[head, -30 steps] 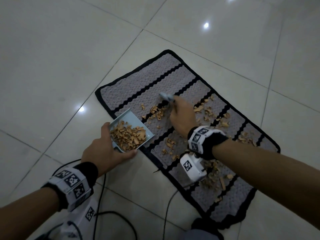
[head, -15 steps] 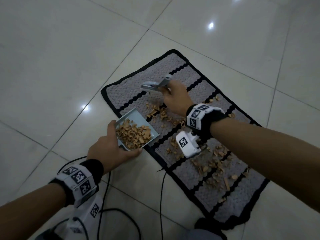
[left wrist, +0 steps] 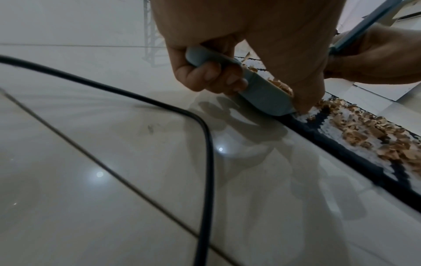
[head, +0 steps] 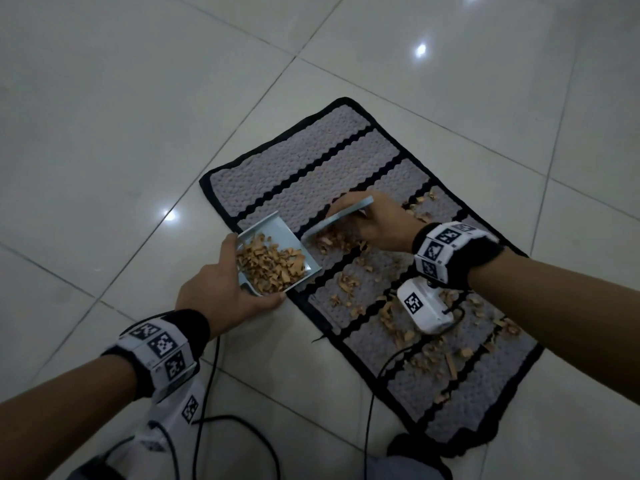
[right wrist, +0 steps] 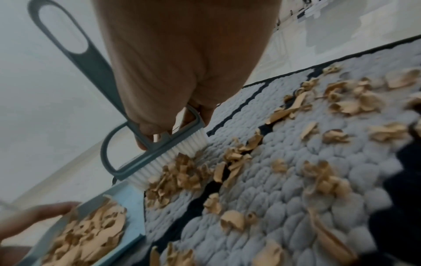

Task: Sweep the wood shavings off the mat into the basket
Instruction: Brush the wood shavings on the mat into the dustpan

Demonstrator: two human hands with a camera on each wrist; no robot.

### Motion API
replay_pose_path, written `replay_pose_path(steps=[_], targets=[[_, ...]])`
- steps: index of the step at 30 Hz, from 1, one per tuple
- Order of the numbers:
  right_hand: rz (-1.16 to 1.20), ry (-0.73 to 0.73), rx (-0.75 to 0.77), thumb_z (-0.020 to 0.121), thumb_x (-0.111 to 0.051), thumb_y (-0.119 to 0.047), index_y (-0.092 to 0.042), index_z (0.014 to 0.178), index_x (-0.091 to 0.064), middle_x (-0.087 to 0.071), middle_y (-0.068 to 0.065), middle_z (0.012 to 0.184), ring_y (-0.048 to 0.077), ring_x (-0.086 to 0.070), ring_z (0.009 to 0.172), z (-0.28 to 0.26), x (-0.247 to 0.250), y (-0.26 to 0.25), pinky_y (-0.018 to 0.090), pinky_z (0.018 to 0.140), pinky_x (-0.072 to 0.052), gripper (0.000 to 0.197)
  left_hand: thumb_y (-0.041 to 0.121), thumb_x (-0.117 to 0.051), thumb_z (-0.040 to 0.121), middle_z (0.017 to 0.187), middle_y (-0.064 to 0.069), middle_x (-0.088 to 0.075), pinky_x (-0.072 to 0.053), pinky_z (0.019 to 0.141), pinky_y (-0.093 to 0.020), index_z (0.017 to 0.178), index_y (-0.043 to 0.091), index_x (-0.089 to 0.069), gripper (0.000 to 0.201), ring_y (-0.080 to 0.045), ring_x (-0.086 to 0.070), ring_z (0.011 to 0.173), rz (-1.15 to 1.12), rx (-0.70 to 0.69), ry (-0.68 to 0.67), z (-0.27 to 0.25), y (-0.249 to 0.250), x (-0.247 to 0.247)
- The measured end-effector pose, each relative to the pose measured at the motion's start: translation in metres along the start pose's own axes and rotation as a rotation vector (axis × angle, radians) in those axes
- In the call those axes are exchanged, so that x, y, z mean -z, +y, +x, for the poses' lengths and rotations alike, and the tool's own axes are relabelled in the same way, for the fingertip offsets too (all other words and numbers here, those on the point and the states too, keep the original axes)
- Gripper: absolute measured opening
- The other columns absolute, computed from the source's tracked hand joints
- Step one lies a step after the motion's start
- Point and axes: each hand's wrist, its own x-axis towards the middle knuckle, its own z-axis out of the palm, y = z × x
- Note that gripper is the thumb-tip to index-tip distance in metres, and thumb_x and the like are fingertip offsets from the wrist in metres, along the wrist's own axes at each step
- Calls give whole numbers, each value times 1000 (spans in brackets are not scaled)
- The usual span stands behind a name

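A grey mat [head: 311,157] with black stripes lies on the tiled floor, and wood shavings [head: 398,317] are scattered over its near half. My left hand [head: 221,292] grips a light-blue dustpan [head: 280,233] at the mat's left edge; the pan holds a heap of shavings. In the left wrist view the fingers [left wrist: 216,75] curl under the pan's handle [left wrist: 262,93]. My right hand [head: 377,220] holds a grey-blue brush [head: 339,216] just right of the pan's mouth. Its white bristles [right wrist: 173,158] rest on the mat [right wrist: 296,189] against a small pile of shavings [right wrist: 177,176]. No basket is in view.
Black cables [head: 207,393] trail over the floor tiles near my left arm, and one [left wrist: 159,108] curves across the left wrist view. A white wrist camera [head: 426,306] hangs under my right wrist above the mat. A dark object [head: 415,455] sits at the mat's near corner.
My right hand swung the brush up toward the far part of the mat, then brought it down beside the pan's mouth behind a pile of shavings. The left hand kept the pan at the mat's edge.
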Motion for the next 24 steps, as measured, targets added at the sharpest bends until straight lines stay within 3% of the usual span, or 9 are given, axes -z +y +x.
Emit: replay_pose_path(steps=[5,8,10,13,18,21,24], targets=[[-20,315,-193,101,-45,-17,-6,114,-62,-66,11,95,19,-59,77,-17,3,3,36,68,-51,24,78,-73,55,111,1,-66,-57,72,-35,144,33,-15,116,-24,-67,89,57,-14,-22,3,6,3],[-98,486,-267,102,-40,-18,-8,105,-57,-56,6,81,14,-46,62,-31,-12,7,30,55,-34,20,77,-72,57,117,-2,-65,-55,73,-32,149,30,-9,121,-25,-66,93,101,-10,-41,5,8,5],[-109,538,-312,101,-40,-15,-8,101,-55,-49,2,79,9,-38,59,-37,-27,7,27,59,-28,16,77,-72,57,117,-3,-65,-55,73,-32,150,30,-8,123,-25,-66,93,108,-12,-47,7,7,5],[-86,551,-342,99,-42,-13,-2,111,-56,-54,9,90,16,-43,74,-37,-51,0,26,68,-31,22,80,-71,54,116,-4,-66,-56,74,-34,149,31,-9,123,-26,-66,92,105,-23,-55,9,7,6],[-19,551,-318,99,-42,-15,-1,113,-56,-59,17,97,21,-47,81,-24,-74,-26,30,67,-34,24,77,-72,57,119,-4,-65,-52,73,-31,149,29,-9,121,-26,-65,95,124,-29,-67,11,9,8],[-45,511,-281,98,-45,-10,-2,125,-55,-59,16,109,28,-53,100,-18,-87,-42,35,82,-43,29,76,-72,58,121,-4,-64,-52,75,-31,150,28,-8,123,-26,-65,98,115,-27,-66,12,8,7],[-51,477,-233,96,-46,-6,0,129,-53,-58,19,110,31,-52,102,-13,-93,-51,39,88,-44,34,77,-73,57,120,-4,-65,-54,77,-32,151,28,-7,124,-25,-65,97,95,-37,-68,12,7,6]])
